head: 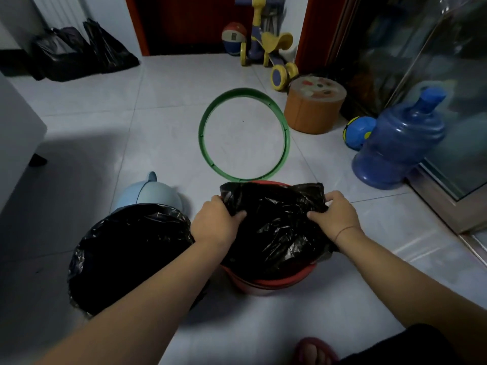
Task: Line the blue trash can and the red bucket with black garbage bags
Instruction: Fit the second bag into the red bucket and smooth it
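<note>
Left grip [216,223], right grip [335,216] both pinch bag [274,227] above bucket [275,282]. Should spread mouth wider, fold edge over rim below grips (can [149,193] by left grip looks lined).

My black bag [274,225] swallows nearly the whole red bucket [274,284], only the near rim peeks out, and the fingers of my left hand [216,225] and right hand [336,218] vanish behind the plastic. The other bag [131,251] on the left hides whatever's under it, can't tell if the light blue piece [147,193] just beyond is a lid. My foot [313,351] gets chopped by the near edge.
</note>
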